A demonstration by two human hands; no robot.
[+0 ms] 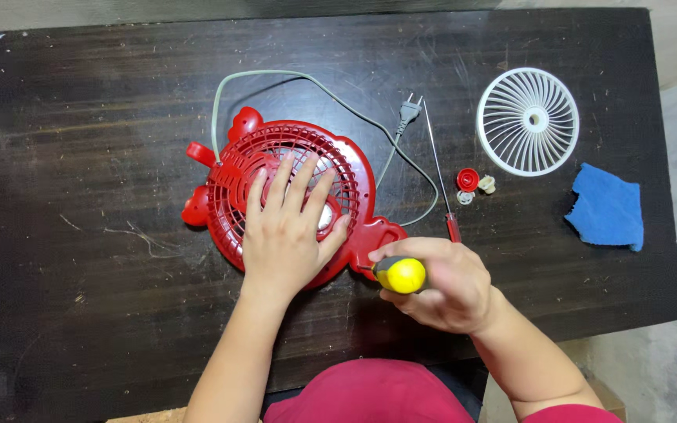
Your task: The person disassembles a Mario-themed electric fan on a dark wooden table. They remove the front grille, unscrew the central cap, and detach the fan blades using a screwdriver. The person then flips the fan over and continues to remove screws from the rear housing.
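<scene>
Wrapped tight around a yellow-handled screwdriver (400,275), the right hand (442,283) holds the tool low and nearly level, its butt end toward the camera and its tip pointing left at the tab on the near right edge of the red fan housing (354,192). The shaft itself is hidden between the fingers and the tab, so whether the tip is seated cannot be told. Just to the left, the left hand (287,231) lies flat and open on the grille of the housing, fingers spread and pointing away, gripping nothing and only pressing down. The housing lies face down on the dark wooden table (80,157), directly under that palm and just beside the right hand's knuckles; its red feet stick out on the far left side.

Beyond the right hand, a thin second screwdriver with a red handle (440,172) lies on the table, its shaft pointing away. Near it sit a small red cap (468,179) and two small pale parts (486,185), close together. A grey-green power cord (307,78) loops from the housing's far left side, across the back and round to a two-pin plug (409,110). Farther right lies a white round grille (527,121), well apart from the housing, and a crumpled blue cloth (607,207) sits near the table's right edge.
</scene>
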